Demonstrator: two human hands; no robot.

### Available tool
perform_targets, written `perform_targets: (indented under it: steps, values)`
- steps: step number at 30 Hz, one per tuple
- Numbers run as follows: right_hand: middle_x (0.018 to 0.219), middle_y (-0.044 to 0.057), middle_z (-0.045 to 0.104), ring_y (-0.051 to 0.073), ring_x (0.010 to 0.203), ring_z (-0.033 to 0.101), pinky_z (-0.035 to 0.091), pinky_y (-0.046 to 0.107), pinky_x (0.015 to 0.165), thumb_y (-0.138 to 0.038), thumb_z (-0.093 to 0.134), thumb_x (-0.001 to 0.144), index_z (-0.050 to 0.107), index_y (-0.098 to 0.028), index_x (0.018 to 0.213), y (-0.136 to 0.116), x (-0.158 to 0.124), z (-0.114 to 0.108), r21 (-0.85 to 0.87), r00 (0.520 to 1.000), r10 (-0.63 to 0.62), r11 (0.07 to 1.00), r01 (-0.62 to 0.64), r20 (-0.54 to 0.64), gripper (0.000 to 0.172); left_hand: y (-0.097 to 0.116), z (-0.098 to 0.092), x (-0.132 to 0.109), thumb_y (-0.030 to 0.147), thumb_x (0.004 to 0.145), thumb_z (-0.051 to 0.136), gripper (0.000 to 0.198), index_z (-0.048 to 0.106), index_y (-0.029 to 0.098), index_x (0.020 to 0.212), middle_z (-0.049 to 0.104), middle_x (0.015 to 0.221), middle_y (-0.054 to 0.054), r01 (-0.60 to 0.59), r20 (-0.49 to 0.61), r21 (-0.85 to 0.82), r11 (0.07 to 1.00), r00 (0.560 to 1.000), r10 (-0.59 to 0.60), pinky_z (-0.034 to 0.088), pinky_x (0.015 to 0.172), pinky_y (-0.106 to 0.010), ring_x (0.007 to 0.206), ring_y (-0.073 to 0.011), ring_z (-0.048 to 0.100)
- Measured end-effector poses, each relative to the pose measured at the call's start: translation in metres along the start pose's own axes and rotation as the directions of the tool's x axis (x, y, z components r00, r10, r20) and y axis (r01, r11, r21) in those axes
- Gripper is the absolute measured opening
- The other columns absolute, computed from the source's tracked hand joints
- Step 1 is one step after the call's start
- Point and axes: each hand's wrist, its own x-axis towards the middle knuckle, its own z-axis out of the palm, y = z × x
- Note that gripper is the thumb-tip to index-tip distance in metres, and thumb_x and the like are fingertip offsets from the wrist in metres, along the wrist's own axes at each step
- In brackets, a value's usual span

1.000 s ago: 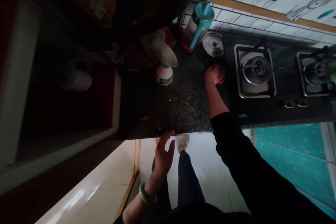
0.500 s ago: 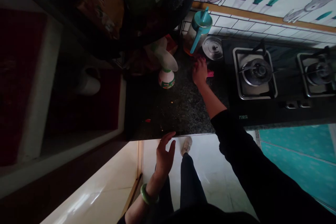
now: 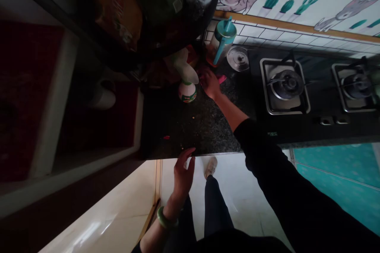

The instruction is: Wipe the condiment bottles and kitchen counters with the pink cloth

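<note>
My right hand (image 3: 210, 84) presses a pink cloth (image 3: 221, 79) onto the dark speckled countertop (image 3: 219, 126), fingers closed over most of it. Just left of this hand stands a white and green bottle (image 3: 187, 92) with a pale, translucent top. Behind the hand is a glass jug (image 3: 214, 49) with a teal lid and handle, and a round metal lid (image 3: 238, 58) lies to its right. My left hand (image 3: 184, 170), a green bangle on its wrist, hovers at the counter's front edge, thumb and fingers apart, holding nothing. A small red scrap (image 3: 166, 137) and several crumbs lie on the counter.
A black gas stove (image 3: 285, 126) with two burners takes up the right side. An overhanging dark shelf (image 3: 178, 43) loaded with packages is at the upper left. Below it, an open cabinet (image 3: 138, 122) holds a white mug (image 3: 105, 99). Teal cupboard doors (image 3: 335, 166) are at lower right.
My right hand has slid left along the counter with the pink cloth, from in front of the metal lid to beside the bottle. My left hand has barely moved.
</note>
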Motion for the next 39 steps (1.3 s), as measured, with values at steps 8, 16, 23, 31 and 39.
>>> perform_targets:
  steps: [8,16,23,31,39]
  values:
    - [0.152,0.006,0.062,0.025,0.150,0.050,0.042,0.050,0.130,-0.028,0.054,0.101,0.064,-0.025,0.141,-0.092,-0.171,-0.032,0.115,0.992,-0.067,0.992,0.054,0.106,0.041,0.045,0.001,0.101,0.033,0.093,0.072,0.057,0.057,0.019,0.146,0.058,0.153,-0.019,-0.316,-0.138,0.056,0.947,0.937,0.320,0.053,0.114,-0.052,0.139,-0.0321,0.060]
    - [0.159,0.013,0.054,0.034,0.151,0.049,0.042,0.063,0.125,-0.031,0.059,0.097,0.061,-0.025,0.146,-0.079,-0.199,-0.058,0.062,0.984,0.146,0.988,-0.141,-0.099,0.050,0.079,0.030,0.228,0.019,0.074,0.092,0.094,0.045,0.014,0.155,0.047,0.163,-0.024,-0.441,-0.118,0.277,0.853,0.866,0.486,0.028,0.132,-0.055,0.156,-0.0377,0.041]
    - [0.155,0.009,0.060,0.029,0.153,0.046,0.039,0.055,0.128,-0.019,0.050,0.100,0.066,-0.023,0.139,-0.126,-0.175,-0.009,0.169,0.998,0.062,0.984,-0.060,-0.008,0.042,0.081,0.027,0.265,0.021,0.075,0.092,0.084,0.050,0.010,0.146,0.056,0.152,-0.024,-0.470,-0.060,0.286,0.835,0.861,0.505,0.038,0.126,-0.049,0.148,-0.0347,0.051]
    - [0.122,0.011,0.074,0.028,0.126,0.065,0.048,0.052,0.118,-0.015,0.046,0.096,0.071,-0.021,0.112,-0.088,-0.142,-0.033,0.183,0.984,0.143,0.976,-0.122,-0.110,0.031,0.094,0.049,0.283,0.030,0.080,0.089,0.077,0.051,0.014,0.145,0.058,0.150,-0.021,-0.488,0.002,0.270,0.830,0.862,0.506,0.041,0.122,-0.050,0.144,-0.0340,0.054]
    - [0.145,0.017,0.065,0.039,0.145,0.053,0.043,0.063,0.123,-0.036,0.058,0.098,0.066,-0.019,0.139,-0.106,-0.153,-0.002,0.081,0.998,0.058,0.995,-0.055,-0.033,0.045,0.108,0.095,0.281,0.031,0.085,0.086,0.079,0.049,0.017,0.153,0.057,0.144,-0.021,-0.512,0.033,0.238,0.825,0.854,0.520,0.039,0.122,-0.054,0.142,-0.0382,0.051]
